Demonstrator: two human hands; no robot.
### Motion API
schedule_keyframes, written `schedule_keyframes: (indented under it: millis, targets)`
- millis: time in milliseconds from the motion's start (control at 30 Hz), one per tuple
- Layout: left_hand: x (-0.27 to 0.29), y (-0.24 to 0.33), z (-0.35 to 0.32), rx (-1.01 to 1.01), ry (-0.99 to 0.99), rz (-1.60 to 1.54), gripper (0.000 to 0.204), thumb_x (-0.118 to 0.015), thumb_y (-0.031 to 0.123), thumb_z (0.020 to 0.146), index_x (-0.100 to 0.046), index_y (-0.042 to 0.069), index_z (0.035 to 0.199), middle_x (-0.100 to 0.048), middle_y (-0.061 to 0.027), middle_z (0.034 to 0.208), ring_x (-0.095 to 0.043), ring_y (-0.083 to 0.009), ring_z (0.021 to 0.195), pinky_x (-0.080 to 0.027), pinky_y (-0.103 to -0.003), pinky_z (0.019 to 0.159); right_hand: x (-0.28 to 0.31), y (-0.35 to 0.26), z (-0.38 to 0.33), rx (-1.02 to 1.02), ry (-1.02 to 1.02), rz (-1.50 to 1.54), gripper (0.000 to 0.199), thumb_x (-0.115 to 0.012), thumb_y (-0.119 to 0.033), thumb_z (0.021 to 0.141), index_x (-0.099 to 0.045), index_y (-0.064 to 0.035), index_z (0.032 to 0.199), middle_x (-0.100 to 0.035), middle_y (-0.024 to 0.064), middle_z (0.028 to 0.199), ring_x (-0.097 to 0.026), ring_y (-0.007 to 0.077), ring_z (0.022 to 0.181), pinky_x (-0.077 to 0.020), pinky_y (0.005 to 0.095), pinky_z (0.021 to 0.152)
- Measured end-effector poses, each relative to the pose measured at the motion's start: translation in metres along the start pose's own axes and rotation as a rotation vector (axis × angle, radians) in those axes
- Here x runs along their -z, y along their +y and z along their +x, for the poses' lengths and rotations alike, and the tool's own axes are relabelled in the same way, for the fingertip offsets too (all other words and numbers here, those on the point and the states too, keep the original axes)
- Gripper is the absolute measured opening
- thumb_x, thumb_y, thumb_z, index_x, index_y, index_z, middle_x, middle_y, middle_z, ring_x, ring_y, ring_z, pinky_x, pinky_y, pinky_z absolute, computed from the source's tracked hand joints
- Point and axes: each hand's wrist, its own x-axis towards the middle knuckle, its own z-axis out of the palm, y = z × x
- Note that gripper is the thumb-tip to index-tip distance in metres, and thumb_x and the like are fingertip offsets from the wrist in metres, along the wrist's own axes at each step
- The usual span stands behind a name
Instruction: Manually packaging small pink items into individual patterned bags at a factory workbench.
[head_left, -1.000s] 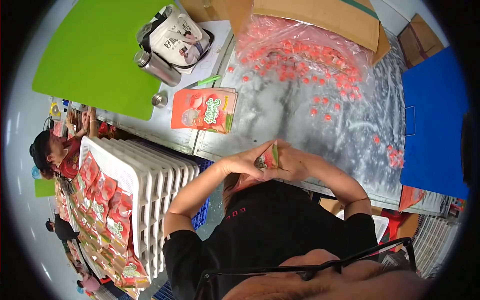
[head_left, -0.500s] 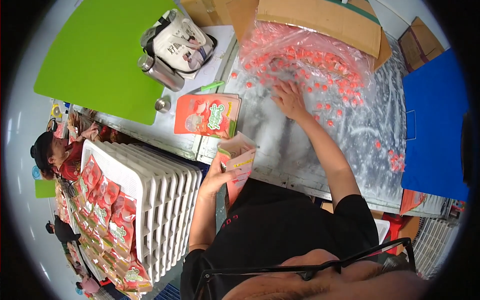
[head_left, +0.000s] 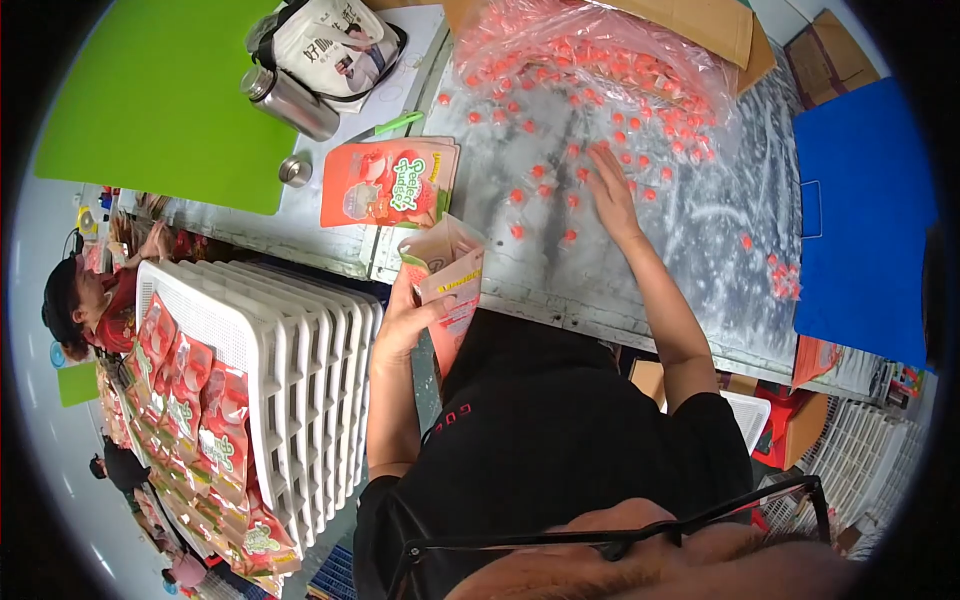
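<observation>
Left, hand (head_left: 405, 320) gripping open orange pouch (head_left: 447, 290), right hand (head_left: 612, 192) spread flat over small red candies (head_left: 560, 150)

L hand (head_left: 405, 325) curled shut, near torso; R hand (head_left: 612, 192) flat, arm outstretched.

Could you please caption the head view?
Left hand holds an open pouch; right hand reaches among red candies.

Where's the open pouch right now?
In the head view the open pouch is left of centre, held in the left hand at the table's near edge, just below the stack of flat orange pouches.
</observation>
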Motion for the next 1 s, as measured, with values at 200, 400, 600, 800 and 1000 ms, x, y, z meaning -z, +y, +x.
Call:
schedule_keyframes:
  millis: [200,400,600,800,1000]
  targets:
    - [-0.002,0.006,-0.009,-0.004,0.027,-0.016,0.085,-0.072,0.003,0.069,-0.037,0.003,0.147,-0.053,-0.0083,0.136,-0.050,-0.0211,0.128,-0.035,-0.038,0.111,-0.005,-0.036,-0.017,0.236,-0.112,-0.327,0.064,-0.067,-0.025,0.090,-0.043,-0.0138,0.149,-0.032,0.0165,0.158,-0.022,0.0381,0.149,-0.0216,0.0476,0.121]
    - [-0.002,0.007,-0.010,-0.002,0.071,0.015,0.085,-0.072,0.002,0.071,-0.036,0.003,0.148,-0.054,-0.0067,0.133,-0.050,-0.0199,0.125,-0.037,-0.035,0.109,-0.021,-0.048,-0.031,0.301,-0.247,-0.509,0.074,-0.072,-0.032,0.087,-0.040,-0.0193,0.152,-0.028,0.0181,0.159,-0.023,0.0428,0.146,-0.0172,0.0542,0.120]
    - [0.003,0.005,-0.008,-0.006,0.064,0.044,0.085,-0.073,0.003,0.072,-0.036,0.003,0.148,-0.055,-0.0065,0.131,-0.051,-0.0193,0.124,-0.037,-0.036,0.109,-0.034,-0.038,-0.008,0.268,-0.215,-0.450,0.068,-0.066,-0.032,0.091,-0.038,-0.0234,0.153,-0.029,0.0131,0.159,-0.023,0.0415,0.146,-0.0141,0.0551,0.121]
    - [0.003,0.004,-0.007,-0.001,0.059,0.030,0.083,-0.074,0.003,0.073,-0.037,0.004,0.148,-0.055,-0.0062,0.131,-0.051,-0.0191,0.125,-0.037,-0.036,0.109,-0.039,-0.053,0.004,0.427,-0.348,-0.658,0.057,-0.062,-0.037,0.094,-0.046,-0.0264,0.147,-0.031,0.0023,0.160,-0.024,0.0369,0.147,-0.0111,0.0573,0.121]
    - [0.005,-0.001,-0.007,0.015,0.082,-0.002,0.082,-0.075,0.004,0.073,-0.040,0.003,0.146,-0.056,-0.0057,0.130,-0.051,-0.0182,0.123,-0.037,-0.036,0.108,-0.026,-0.055,-0.001,0.505,-0.466,-0.747,0.050,-0.058,-0.039,0.095,-0.051,-0.0280,0.143,-0.036,0.0015,0.157,-0.024,0.0344,0.147,-0.0089,0.0569,0.122]
